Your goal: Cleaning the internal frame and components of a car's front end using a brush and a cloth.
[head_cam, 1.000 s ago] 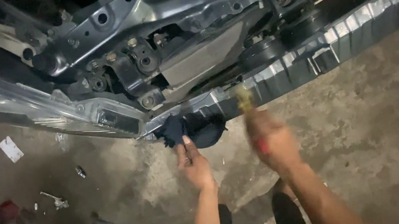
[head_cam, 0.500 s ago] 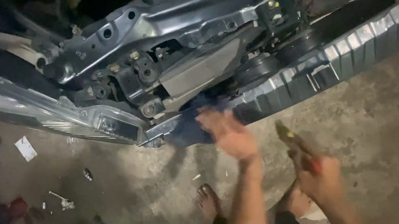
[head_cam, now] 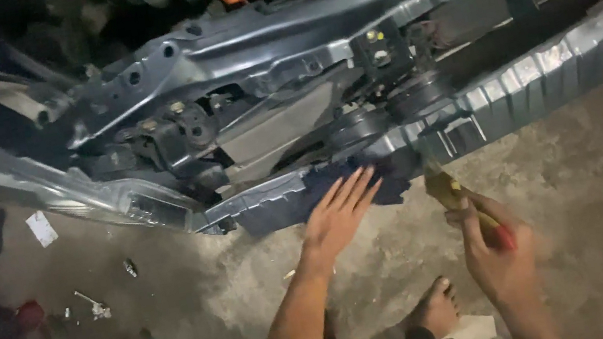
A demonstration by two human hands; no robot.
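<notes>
Gripping yellow-handled tool (head_cam: 457,193), right hand (head_cam: 499,255), white paper scrap (head_cam: 41,228)

I see my right hand (head_cam: 498,251) closed around a screwdriver (head_cam: 461,200) with a yellow and red handle, its yellowish end slanting up and left toward the ribbed metal crossmember (head_cam: 545,78) of the car frame. My left hand (head_cam: 341,215) is spread flat, fingers extended, against a dark blue cloth (head_cam: 321,190) lying along the crossmember's lower edge, just left of the tool.
</notes>
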